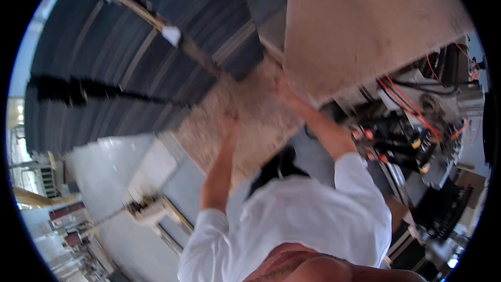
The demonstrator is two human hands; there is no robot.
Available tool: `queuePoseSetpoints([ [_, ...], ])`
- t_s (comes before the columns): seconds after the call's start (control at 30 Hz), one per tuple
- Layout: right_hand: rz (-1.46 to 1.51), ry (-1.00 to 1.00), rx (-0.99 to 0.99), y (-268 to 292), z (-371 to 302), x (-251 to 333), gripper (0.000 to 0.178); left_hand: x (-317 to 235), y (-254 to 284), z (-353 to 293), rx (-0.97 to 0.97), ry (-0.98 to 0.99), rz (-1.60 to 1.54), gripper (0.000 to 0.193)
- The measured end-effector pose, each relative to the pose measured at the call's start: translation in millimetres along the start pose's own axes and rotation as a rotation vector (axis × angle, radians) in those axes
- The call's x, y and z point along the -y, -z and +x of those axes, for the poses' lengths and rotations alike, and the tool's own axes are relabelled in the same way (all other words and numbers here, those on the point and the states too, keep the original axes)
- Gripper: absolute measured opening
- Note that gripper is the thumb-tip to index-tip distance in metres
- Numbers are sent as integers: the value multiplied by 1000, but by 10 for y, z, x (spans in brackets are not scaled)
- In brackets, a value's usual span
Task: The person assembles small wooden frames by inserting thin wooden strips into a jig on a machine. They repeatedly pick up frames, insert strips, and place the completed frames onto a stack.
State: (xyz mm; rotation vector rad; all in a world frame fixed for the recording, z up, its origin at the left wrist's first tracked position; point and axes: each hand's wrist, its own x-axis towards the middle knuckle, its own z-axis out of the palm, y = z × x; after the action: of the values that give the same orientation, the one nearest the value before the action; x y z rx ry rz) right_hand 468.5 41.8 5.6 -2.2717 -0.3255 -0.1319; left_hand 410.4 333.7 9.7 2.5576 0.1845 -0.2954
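Observation:
My left hand (230,117) is over a worn brown board-like surface (261,143) in front of my body, its fingers smeared by motion. Farther right, my right hand (283,90) reaches to the far part of the same surface, close to the corner of a large flat brown panel (365,26); its fingers are blurred too. Whether either hand grips anything does not show. Beyond my left hand spreads a wide dark sheet-like surface (172,68) with lighter streaks, and a narrow brown strip with a white piece (171,35) crosses it.
On the right is a cluttered stand with black tools (391,143) and orange cables (409,104). A pale low frame (156,214) stands on the grey floor (128,243) at the left. Shelf-like clutter (70,230) lines the far left edge.

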Motion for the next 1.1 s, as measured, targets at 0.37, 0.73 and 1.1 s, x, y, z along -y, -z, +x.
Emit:
queuePoseSetpoints([
  [0.37,514,-64,-264,-105,1133,-420,87,-61,-795,1502,53,-64,36,82],
  [0.73,94,-402,-255,-691,1188,-682,67,-285,-811,1622,-118,83,-114,39],
  [1.1,1040,-660,-393,-846,1398,-988,31,-578,-762,1676,-196,41,-28,37],
])
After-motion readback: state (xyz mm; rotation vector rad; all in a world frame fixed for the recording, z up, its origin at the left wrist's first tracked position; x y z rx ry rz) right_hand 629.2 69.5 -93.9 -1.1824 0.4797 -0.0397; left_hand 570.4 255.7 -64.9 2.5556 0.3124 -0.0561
